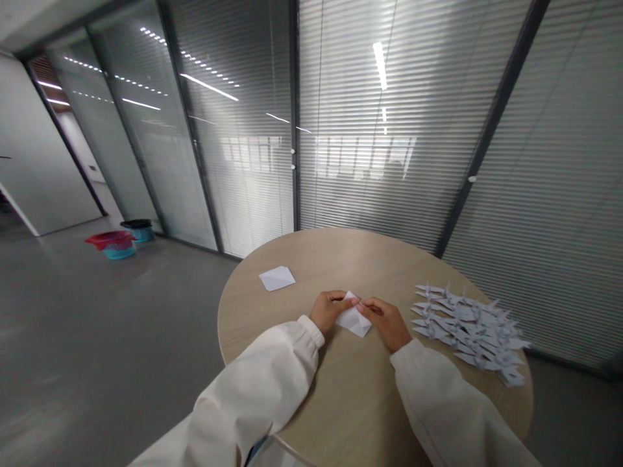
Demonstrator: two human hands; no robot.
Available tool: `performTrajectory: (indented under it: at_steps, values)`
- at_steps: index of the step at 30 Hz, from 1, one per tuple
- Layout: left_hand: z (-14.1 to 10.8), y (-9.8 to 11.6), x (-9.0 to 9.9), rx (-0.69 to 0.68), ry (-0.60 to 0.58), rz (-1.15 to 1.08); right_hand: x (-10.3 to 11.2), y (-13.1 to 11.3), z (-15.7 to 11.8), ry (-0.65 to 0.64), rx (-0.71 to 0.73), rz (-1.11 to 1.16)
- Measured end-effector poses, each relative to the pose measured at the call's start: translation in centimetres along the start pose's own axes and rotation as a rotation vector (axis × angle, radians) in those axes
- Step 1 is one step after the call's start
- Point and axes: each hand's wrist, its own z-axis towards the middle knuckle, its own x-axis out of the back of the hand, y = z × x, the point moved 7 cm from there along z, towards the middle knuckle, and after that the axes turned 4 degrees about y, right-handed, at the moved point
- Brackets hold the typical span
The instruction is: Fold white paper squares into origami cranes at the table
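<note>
A small white sheet of paper point(355, 322), partly folded, is held between my two hands just above the middle of the round table. My left hand point(331, 310) pinches its left and upper side. At its upper right edge, the thumb and fingers of my right hand point(385, 318) close on the paper, and the two thumbs nearly meet there. Both fingertips partly cover the paper's top. To the right lie many folded paper cranes point(470, 327) in close rows. A short stack of square white paper point(277, 278) rests at the left.
The round wooden table point(350, 250) stands close to a glass wall with blinds point(360, 194). On the grey floor at left are a bin with a red liner point(114, 245) and a bin with a black liner point(139, 229).
</note>
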Motion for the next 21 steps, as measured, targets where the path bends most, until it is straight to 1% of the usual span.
performTrajectory:
  at_steps: [3,6,12,16,21]
  values:
    - [0.11,-0.56,-0.23,0.031,-0.025,-0.039,0.18,0.10,0.04,0.010,-0.005,-0.001]
    - [0.31,-0.77,-0.12,0.019,0.000,-0.080,0.34,0.31,0.15,0.034,0.000,-0.026]
    - [0.31,-0.58,0.23,0.041,0.065,-0.068,0.17,0.45,0.16,0.017,-0.004,-0.023]
    - [0.16,-0.40,0.29,0.042,0.073,-0.055,0.10,0.22,0.07,0.007,0.002,-0.016]
    - [0.05,-0.26,0.30,0.024,0.072,-0.056,0.18,0.41,0.14,0.011,-0.032,-0.040]
